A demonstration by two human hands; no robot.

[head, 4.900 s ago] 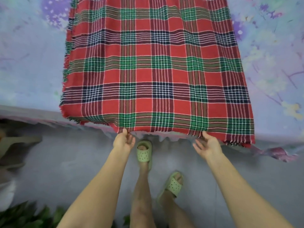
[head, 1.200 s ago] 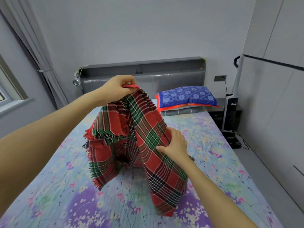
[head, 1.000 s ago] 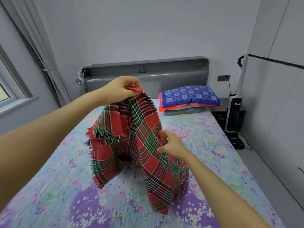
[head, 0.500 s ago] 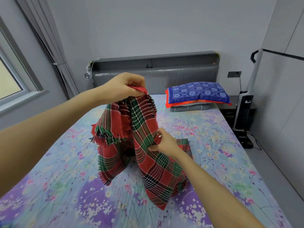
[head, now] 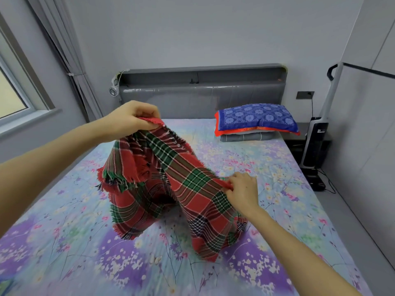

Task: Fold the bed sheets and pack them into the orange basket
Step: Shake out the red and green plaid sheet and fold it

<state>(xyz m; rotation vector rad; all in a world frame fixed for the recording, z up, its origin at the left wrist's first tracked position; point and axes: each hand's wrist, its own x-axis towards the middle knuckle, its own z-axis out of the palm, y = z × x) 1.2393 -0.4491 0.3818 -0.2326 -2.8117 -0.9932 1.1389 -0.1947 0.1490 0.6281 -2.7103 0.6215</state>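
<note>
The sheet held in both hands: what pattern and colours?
Red plaid sheet crossed with green, dark and white stripes, fringed edges; seen in the head view.

Floral bed, plaid sheet touching, pillow stack

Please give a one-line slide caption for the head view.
Left hand holds up a plaid sheet over the floral bed; right hand pinches its edge.

Both hands pinch plaid sheet above bed.
</note>
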